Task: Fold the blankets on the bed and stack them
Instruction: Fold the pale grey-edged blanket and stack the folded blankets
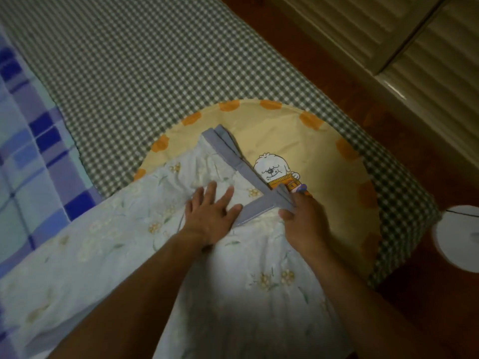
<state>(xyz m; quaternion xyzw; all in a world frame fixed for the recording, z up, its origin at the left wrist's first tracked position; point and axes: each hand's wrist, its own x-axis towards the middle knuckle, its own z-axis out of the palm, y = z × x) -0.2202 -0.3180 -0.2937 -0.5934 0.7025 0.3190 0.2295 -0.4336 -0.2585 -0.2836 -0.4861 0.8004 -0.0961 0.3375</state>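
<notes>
Pale floral blanket (pixel 108 255) lies across the near part of the bed (pixel 129 60), running from the lower left up toward the middle. It has a grey border band (pixel 233 156); at the top the band shows in several stacked layers, so the blanket is at least partly folded there.

Left hand (pixel 212 216) lies flat on the blanket, fingers straight and spread, palm down, pressing the cloth just beside the grey band. It has hold of nothing.

Right hand (pixel 303 218) sits at the corner where two runs of the grey band meet. Thumb is on top of the blanket edge and the fingers curl under it, gripping the layered corner. Fingertips themselves are hidden under the cloth.

Under the blanket's far end lies a round yellow mat (pixel 298 133) with orange blotches round its rim and a cartoon dog (pixel 274 172) printed near the middle. The blanket covers the mat's near left part and overlaps the dog's lower edge; the gripped corner rests on the mat.

Bed is covered in a green and white checked sheet. At the left edge a second blanket, blue and purple plaid (pixel 26 151), lies spread on the bed, touching the floral one along its lower side.

To the right, dark wooden floor (pixel 350 73). A white round object (pixel 458 237) sits on the floor near the bed's corner, partly out of view; cannot tell what it is. Pale louvred doors (pixel 401 35) stand beyond, upper right.
</notes>
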